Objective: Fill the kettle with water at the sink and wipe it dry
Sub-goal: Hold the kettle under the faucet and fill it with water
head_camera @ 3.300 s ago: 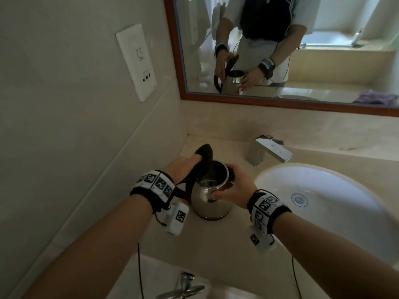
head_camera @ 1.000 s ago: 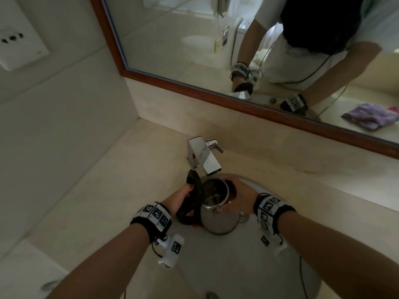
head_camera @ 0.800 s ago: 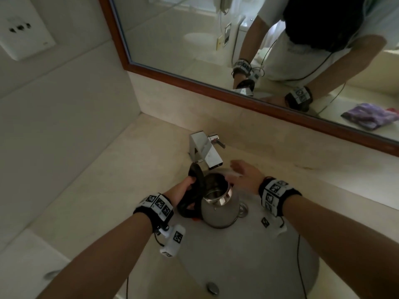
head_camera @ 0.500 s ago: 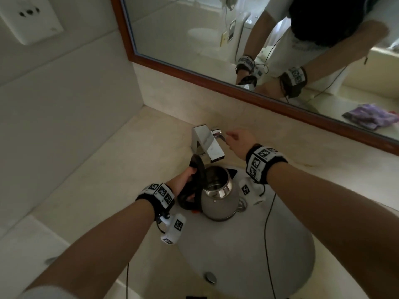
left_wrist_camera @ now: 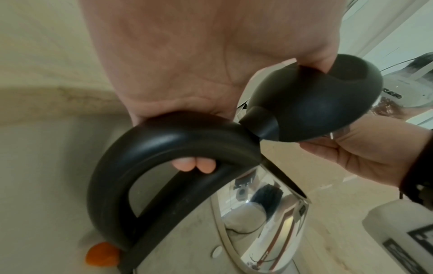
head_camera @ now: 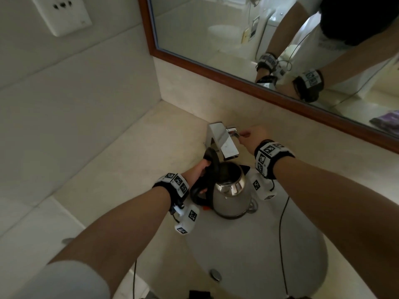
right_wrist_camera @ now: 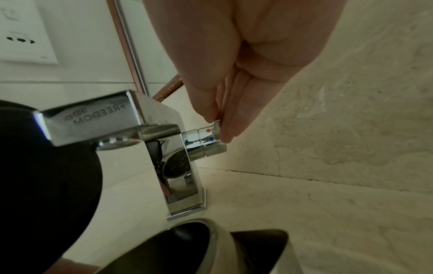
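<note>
A steel kettle with a black handle stands upright in the sink basin, its mouth under the chrome faucet spout. Its black lid is flipped up. My left hand grips the kettle handle, fingers wrapped under it, thumb against the lid. My right hand is at the faucet's side handle; in the right wrist view its thumb and fingers pinch the handle end. I see no water running from the spout.
A beige stone counter surrounds the basin, with a wall on the left and a wood-framed mirror behind. A white socket plate is on the left wall. A purple cloth shows in the mirror at right. The overflow hole is near me.
The kettle went from the counter into the basin under the spout. My right hand left the kettle's rim and reached up to the faucet handle. The left hand kept its grip.
</note>
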`<state>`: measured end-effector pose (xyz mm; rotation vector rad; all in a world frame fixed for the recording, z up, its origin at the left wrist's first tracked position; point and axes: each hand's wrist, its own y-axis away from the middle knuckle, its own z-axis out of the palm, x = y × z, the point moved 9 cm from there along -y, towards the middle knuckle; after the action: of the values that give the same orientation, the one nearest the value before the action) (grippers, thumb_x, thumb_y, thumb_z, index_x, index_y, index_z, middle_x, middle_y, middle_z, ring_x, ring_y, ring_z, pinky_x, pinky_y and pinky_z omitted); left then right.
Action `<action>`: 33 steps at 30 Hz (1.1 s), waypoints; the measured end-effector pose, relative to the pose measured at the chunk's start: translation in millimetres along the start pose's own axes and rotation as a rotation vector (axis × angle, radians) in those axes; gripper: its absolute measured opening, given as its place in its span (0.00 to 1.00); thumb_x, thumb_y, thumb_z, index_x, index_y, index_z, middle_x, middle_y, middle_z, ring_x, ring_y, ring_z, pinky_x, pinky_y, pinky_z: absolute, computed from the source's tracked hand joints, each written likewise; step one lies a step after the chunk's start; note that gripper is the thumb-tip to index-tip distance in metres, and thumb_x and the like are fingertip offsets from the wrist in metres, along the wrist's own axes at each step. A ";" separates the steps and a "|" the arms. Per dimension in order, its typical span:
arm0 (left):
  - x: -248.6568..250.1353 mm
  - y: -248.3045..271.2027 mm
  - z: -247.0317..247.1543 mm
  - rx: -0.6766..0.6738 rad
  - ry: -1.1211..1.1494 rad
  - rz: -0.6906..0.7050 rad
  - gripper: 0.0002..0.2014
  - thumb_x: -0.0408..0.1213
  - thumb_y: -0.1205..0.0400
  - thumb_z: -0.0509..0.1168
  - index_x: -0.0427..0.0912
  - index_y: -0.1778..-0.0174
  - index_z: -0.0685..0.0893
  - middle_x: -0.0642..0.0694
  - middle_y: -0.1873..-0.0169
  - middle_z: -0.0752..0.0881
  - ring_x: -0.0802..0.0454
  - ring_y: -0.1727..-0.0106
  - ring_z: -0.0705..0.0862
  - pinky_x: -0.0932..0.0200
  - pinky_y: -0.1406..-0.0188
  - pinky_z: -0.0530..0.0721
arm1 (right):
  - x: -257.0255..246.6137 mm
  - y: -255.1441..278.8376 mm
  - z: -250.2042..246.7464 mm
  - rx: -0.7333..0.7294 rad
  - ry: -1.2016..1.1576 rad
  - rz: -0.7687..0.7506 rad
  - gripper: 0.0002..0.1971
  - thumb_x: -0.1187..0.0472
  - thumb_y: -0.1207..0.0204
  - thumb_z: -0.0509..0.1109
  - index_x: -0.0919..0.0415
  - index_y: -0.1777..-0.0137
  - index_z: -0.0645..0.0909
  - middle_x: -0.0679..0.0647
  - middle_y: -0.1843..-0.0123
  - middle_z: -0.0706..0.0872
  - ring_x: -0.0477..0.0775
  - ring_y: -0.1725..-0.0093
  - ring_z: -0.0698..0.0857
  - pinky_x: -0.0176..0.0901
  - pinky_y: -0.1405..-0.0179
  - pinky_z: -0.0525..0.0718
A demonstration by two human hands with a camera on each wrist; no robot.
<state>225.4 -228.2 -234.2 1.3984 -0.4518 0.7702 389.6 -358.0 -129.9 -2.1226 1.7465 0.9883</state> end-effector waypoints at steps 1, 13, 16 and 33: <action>-0.3 -1.6 -0.5 0.003 0.001 0.005 0.27 0.61 0.37 0.62 0.38 0.58 0.81 0.40 0.68 0.82 0.43 0.71 0.80 0.58 0.69 0.78 | 1.0 -1.4 0.0 0.005 0.008 0.003 0.13 0.63 0.21 0.68 0.62 0.38 0.86 0.60 0.43 0.89 0.61 0.41 0.86 0.52 0.37 0.83; -8.1 -11.6 -10.8 0.032 -0.010 -0.003 0.34 0.65 0.42 0.63 0.41 0.52 0.82 0.40 0.60 0.85 0.40 0.62 0.84 0.51 0.56 0.81 | 5.9 -7.8 -2.8 0.036 -0.008 0.026 0.11 0.64 0.22 0.69 0.60 0.42 0.88 0.61 0.49 0.91 0.62 0.47 0.88 0.57 0.40 0.86; -7.3 -11.8 -9.2 0.012 -0.024 -0.002 0.33 0.65 0.43 0.62 0.40 0.56 0.82 0.40 0.64 0.84 0.41 0.67 0.83 0.56 0.65 0.79 | 7.2 -9.0 -2.9 0.036 0.020 0.034 0.10 0.60 0.22 0.69 0.58 0.44 0.89 0.60 0.51 0.92 0.61 0.48 0.89 0.57 0.42 0.87; -7.8 -16.6 -11.0 -0.018 -0.063 0.012 0.35 0.66 0.41 0.62 0.37 0.53 0.82 0.38 0.65 0.84 0.42 0.70 0.83 0.58 0.69 0.78 | 3.6 -6.9 -7.5 0.050 0.092 0.035 0.12 0.64 0.22 0.69 0.62 0.41 0.88 0.61 0.48 0.91 0.63 0.47 0.88 0.57 0.41 0.86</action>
<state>230.2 -219.0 -252.9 1.4067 -0.5148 0.7316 399.0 -363.1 -128.2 -2.1455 1.8367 0.8588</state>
